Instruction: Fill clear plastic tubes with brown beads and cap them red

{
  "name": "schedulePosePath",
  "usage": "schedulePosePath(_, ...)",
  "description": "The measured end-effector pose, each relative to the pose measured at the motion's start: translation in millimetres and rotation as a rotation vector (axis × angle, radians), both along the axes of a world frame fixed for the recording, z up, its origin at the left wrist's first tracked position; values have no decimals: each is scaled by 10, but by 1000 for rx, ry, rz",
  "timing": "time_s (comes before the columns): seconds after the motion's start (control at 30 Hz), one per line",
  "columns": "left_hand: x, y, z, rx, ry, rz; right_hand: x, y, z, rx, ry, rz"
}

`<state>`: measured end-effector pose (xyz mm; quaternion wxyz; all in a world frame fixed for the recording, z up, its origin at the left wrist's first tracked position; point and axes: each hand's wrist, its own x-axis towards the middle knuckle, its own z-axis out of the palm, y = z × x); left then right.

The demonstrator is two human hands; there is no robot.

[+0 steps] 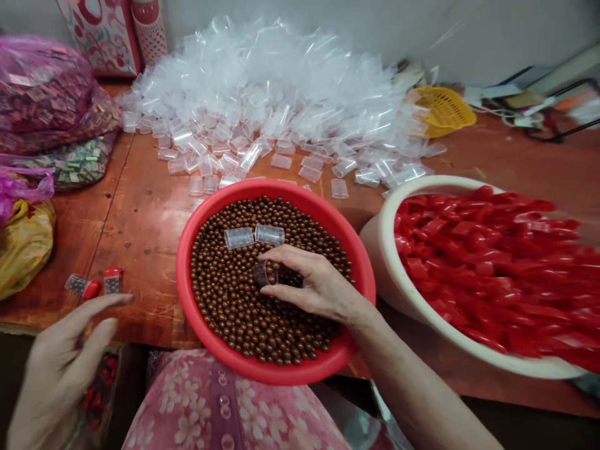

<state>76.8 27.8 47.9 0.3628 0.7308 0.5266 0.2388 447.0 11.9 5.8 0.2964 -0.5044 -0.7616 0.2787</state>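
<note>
My right hand (pixel 314 281) pinches a small clear plastic tube (pixel 259 274) between thumb and fingers, low over the brown balls (pixel 248 312) that fill a red basin (pixel 185 281). A few balls seem to show inside the tube. On top of the balls, just beyond my fingers, lie two more clear tubes, the left tube (pixel 239 238) and the right tube (pixel 270 234). At the table's front edge my left hand (pixel 65 369) is open, thumb and index finger apart. Close to its fingertips lie two small red-capped containers (pixel 113 280) with dark contents.
A big heap of clear tubes (pixel 281 94) covers the back of the wooden table (pixel 140 212). To the right stands a white tub (pixel 389 250) of red plastic pieces (pixel 482 269). Filled plastic bags (pixel 47 94) sit at left; a yellow basket (pixel 443 109) lies behind. Below my left hand is a box with red pieces (pixel 107 369).
</note>
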Motion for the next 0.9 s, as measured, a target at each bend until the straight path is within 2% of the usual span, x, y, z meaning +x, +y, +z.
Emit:
schedulePosePath(0.07, 384, 110, -3, 48, 65, -108, -9, -7, 1, 3, 5, 8)
schedulePosePath(0.17, 924, 256, -31, 42, -51, -345, -18, -15, -19, 20, 0, -30)
schedulePosePath(0.23, 1186, 330, -91, 30, -112, -409, -19, -15, -36, 24, -13, -39)
schedulePosePath(0.3, 1355, 382, -176, -17, -146, -414, -15, -13, -46, 26, -12, -57)
schedulePosePath(0.43, 1493, 439, -331, -165, -218, -357, -3, 5, -43, 14, -19, -47)
schedulePosePath(0.6, 1516, 456, -376, -218, -246, -337, 12, 19, -52, -18, -23, -46)
schedulePosePath(0.77, 1552, 457, -380, -319, -280, -395, -6, 8, 5, -52, 46, -17)
schedulePosePath(0.9, 1610, 465, -386, -485, -452, -537, -53, 33, 146, -61, 101, 52)
